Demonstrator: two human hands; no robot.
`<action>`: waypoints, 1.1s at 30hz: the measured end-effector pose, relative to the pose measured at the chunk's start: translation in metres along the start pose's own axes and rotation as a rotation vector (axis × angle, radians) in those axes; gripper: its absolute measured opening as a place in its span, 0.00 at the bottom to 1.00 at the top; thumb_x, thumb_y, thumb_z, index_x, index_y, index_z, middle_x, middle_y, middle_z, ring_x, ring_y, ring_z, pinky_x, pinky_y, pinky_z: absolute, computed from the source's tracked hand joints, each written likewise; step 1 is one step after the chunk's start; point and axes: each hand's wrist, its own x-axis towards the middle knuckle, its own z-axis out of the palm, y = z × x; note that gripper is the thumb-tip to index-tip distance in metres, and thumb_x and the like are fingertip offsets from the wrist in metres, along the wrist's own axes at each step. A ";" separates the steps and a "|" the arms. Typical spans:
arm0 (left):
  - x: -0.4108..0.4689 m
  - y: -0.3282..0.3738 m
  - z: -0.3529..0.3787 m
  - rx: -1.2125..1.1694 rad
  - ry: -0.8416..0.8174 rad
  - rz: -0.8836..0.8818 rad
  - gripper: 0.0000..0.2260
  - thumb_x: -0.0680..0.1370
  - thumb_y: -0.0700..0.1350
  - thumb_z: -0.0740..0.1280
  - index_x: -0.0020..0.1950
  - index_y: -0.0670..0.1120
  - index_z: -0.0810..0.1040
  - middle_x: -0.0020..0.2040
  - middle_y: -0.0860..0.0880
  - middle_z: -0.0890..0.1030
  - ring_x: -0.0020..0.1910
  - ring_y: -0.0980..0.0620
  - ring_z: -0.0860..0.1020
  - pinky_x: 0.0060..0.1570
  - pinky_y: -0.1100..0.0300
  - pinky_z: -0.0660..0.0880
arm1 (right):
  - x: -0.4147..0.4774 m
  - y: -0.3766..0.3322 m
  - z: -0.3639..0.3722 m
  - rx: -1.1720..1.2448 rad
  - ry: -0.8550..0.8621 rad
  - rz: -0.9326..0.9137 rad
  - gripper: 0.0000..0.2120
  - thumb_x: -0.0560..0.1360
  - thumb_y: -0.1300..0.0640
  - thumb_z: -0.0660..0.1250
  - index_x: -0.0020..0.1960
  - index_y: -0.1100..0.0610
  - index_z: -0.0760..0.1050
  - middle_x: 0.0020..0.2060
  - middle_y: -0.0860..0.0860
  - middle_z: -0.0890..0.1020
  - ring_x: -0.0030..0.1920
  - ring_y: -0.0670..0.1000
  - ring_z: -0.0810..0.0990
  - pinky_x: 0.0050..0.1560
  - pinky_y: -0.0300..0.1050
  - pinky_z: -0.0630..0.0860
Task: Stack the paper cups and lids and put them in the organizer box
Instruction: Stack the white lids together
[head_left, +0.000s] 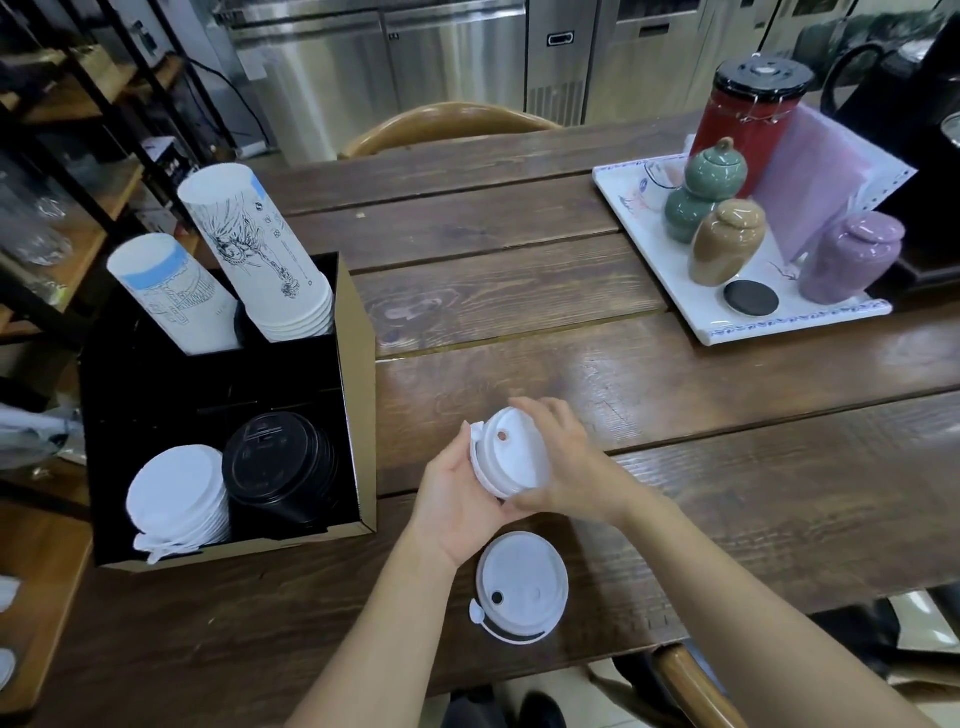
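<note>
Your left hand and right hand together clasp a short stack of white lids, held tilted above the wooden table; left fingers cup its lower rim, right fingers wrap its far side. A single white lid lies flat on the table just below your wrists, near the table's front edge. The organizer box stands to the left, its near compartments holding a white lid stack and a black lid stack, its far compartments two inverted paper cup stacks. Bare tabletop lies between your hands and the box wall; a white tray of small jars sits well apart at far right
</note>
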 end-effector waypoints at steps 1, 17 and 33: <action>0.000 0.000 0.000 0.000 -0.008 -0.012 0.21 0.80 0.57 0.54 0.59 0.46 0.79 0.53 0.41 0.83 0.56 0.41 0.77 0.56 0.42 0.72 | 0.000 0.001 0.002 -0.007 0.022 0.010 0.50 0.61 0.50 0.78 0.74 0.47 0.51 0.69 0.49 0.57 0.69 0.52 0.59 0.66 0.46 0.64; -0.023 -0.007 0.012 0.398 0.002 0.047 0.24 0.72 0.38 0.70 0.67 0.41 0.71 0.59 0.40 0.78 0.56 0.43 0.78 0.51 0.49 0.77 | -0.018 0.004 0.004 0.092 0.022 0.016 0.51 0.60 0.53 0.80 0.73 0.51 0.52 0.63 0.47 0.58 0.61 0.46 0.61 0.57 0.42 0.66; -0.026 -0.066 -0.020 2.112 0.257 0.199 0.47 0.67 0.52 0.75 0.76 0.48 0.49 0.76 0.49 0.57 0.75 0.48 0.52 0.73 0.51 0.45 | -0.038 0.044 0.001 0.384 0.254 0.276 0.51 0.50 0.45 0.77 0.69 0.48 0.57 0.65 0.49 0.61 0.67 0.52 0.63 0.68 0.56 0.67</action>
